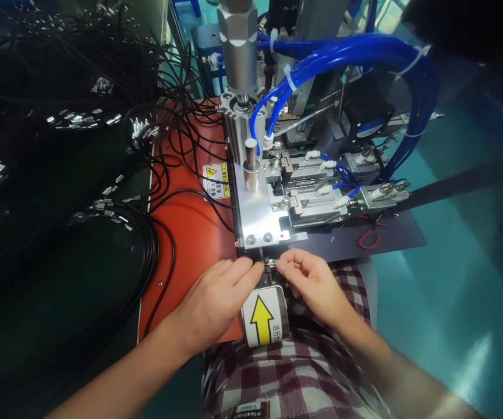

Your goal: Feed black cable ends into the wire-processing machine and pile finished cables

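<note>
Left hand: palm down, knuckles up, forearm entering from the lower left. Thumb and forefinger are closed to a narrow pinch on the wire end.

Right hand: entering from the lower right, wrist bent slightly, fingers curled under. Its fingertips are pinched on the same wire end from the opposite side. The two hands nearly meet, fingertip to fingertip.

Wire end: small, with a glint of metal, held between both hands at the front edge of the machine plate, just below its two bolts. Finer detail is too small to tell.

Directly beneath the hands, a curved label with a yellow arrow points toward the machine. A plaid garment lies below it.

The left hand rests over the near edge of an orange mat on the bench; a warning sticker sits at the mat's right side.

Black cables loop across the mat and pile up to the left, with metal-tipped ends showing. Blue hoses arch over the machine behind a vertical cylinder.
</note>
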